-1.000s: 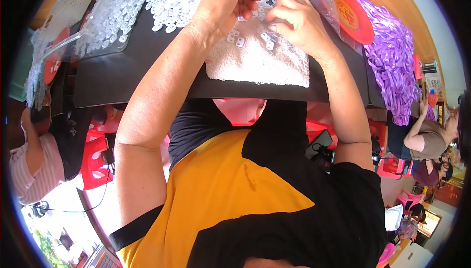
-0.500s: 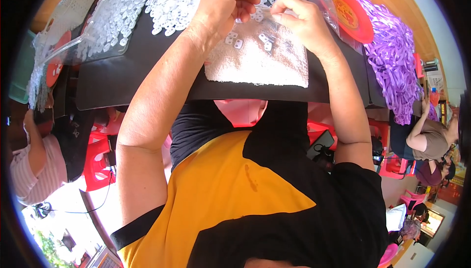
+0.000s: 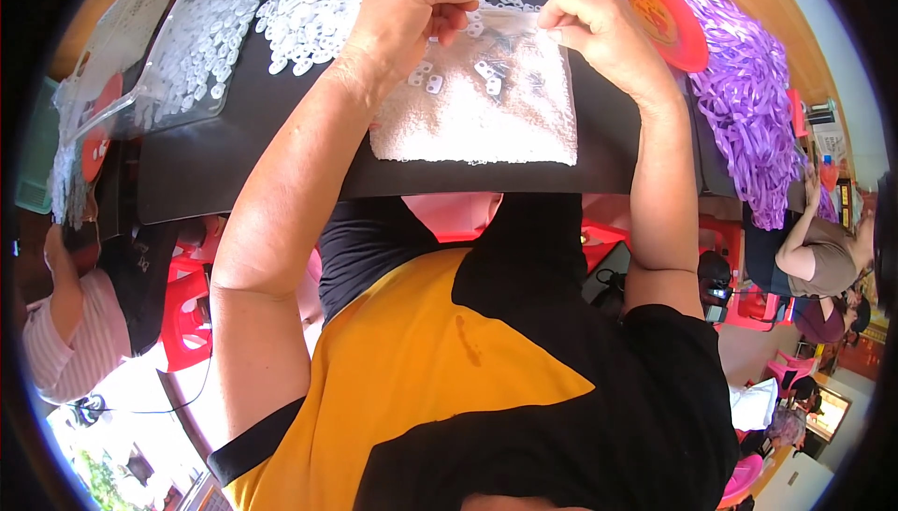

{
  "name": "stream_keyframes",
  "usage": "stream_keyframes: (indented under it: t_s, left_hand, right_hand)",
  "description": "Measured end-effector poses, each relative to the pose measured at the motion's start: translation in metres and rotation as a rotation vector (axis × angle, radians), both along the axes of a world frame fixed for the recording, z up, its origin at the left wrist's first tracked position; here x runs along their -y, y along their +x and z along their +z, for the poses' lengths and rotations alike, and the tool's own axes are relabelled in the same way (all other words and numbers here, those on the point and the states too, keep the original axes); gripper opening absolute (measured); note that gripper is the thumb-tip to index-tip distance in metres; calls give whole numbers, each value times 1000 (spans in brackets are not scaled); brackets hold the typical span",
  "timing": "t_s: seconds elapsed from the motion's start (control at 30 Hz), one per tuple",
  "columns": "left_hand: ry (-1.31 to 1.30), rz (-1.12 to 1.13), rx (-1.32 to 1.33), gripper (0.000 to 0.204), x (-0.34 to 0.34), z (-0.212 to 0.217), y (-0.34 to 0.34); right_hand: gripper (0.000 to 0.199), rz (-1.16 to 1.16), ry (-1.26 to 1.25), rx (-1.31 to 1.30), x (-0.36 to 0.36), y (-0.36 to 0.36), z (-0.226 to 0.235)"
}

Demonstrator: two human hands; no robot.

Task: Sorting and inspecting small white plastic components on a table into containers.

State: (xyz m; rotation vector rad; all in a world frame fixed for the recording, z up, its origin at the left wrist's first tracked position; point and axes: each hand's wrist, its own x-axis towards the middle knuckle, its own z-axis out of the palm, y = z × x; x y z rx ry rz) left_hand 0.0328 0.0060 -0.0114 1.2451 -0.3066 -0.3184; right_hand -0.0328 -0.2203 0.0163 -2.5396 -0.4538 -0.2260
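Note:
Over a white towel [image 3: 477, 132] on the dark table, my left hand [image 3: 412, 10] and my right hand [image 3: 603, 34] face each other a short way apart. A thin clear plastic film [image 3: 513, 21], perhaps a small bag, stretches between them. My right thumb and fingers pinch its right end. The other end runs to the curled, closed fingers of my left hand, where the exact grip is partly hidden. Below them on the towel lie several small white plastic tags [image 3: 488, 78] with holes, next to small clear pieces too fine to name.
A large heap of white tags [image 3: 309, 20] is beyond my left forearm, beside a clear bin [image 3: 201, 62] of more tags. To the right are a red round plate [image 3: 659, 10] and a pile of purple ribbons [image 3: 739, 99]. Other people sit at both sides.
My right hand has moved rightward, away from my left hand, and the clear film between them shows stretched wider. The whole view has shifted slightly.

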Motion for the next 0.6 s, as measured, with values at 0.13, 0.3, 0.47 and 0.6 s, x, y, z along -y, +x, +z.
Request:
stream_keyframes:
  t_s: [0.13,0.3,0.47,0.6]
  left_hand:
    - [-2,-18,-1,10,0,-2,1]
    - [39,-39,-15,14,-1,0,-1]
    - [20,-50,-20,14,-2,1,-4]
    - [1,-64,-41,14,2,2,-5]
  right_hand:
    - [6,1,-98,42,-4,-2,-3]
    - [10,-57,-240,58,-16,-5,-5]
    - [9,-41,-258,70,-19,1,-11]
    - [5,-59,-296,173,-17,4,-14]
